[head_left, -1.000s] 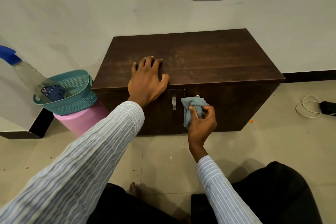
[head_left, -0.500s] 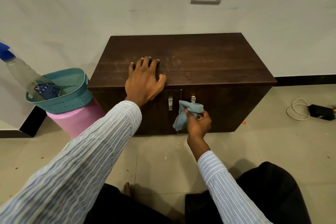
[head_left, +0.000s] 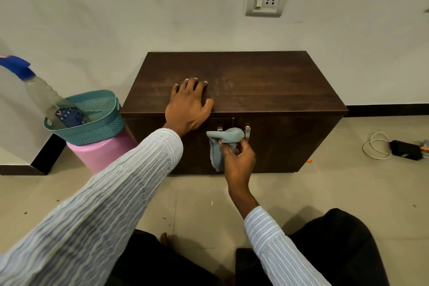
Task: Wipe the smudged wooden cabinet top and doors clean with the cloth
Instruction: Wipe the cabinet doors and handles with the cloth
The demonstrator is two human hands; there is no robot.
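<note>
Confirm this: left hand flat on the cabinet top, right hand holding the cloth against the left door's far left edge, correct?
Not quite. The head view shows the right hand holding the cloth between the two door handles, at the centre. The left hand is flat on the cabinet top.

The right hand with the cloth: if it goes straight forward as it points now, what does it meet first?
Probably the cabinet's doors, between the two handles; the cloth in the right hand would touch first. Depth is unclear.

A low dark-brown wooden cabinet (head_left: 234, 86) stands against a pale wall. The left hand (head_left: 188, 107) rests flat on its top near the front edge. The right hand (head_left: 236, 160) grips a crumpled grey-blue cloth (head_left: 220, 144) against the doors, between two metal handles (head_left: 247, 132).
</note>
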